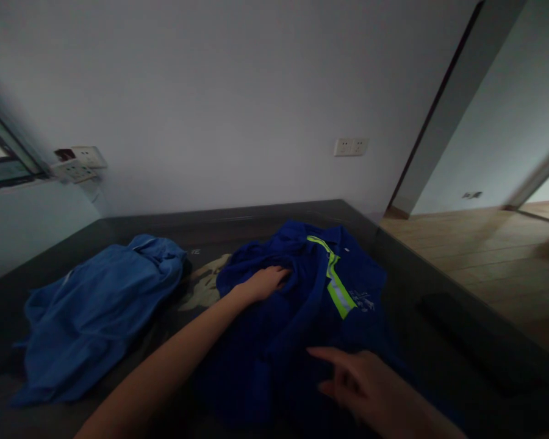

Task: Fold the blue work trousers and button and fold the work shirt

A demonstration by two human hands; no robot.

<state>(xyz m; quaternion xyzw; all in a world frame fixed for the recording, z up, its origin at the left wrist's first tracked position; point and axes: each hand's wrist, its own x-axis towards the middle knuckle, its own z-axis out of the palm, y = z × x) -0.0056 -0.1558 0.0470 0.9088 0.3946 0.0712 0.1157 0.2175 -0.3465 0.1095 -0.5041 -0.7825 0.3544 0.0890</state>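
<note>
A dark blue work jacket [302,323] with yellow-green and silver reflective strips lies spread, with folds, on the dark table. Its collar faces the wall, and small pale lettering marks one side of the chest. My left hand [265,281] rests on the folded cloth at the jacket's left part, fingers stretched out, tips in shadow at a fold. Over the lower part of the jacket is my right hand [359,381], its index finger extended and its thumb apart, with nothing visible between them. Whether it touches the cloth I cannot tell.
A lighter blue garment [96,305] lies crumpled on the left of the dark table [210,222]. Between the garments is a camouflage-patterned cloth [205,283]. A long black object [476,341] lies near the right edge. Wall sockets [351,147] sit above the table.
</note>
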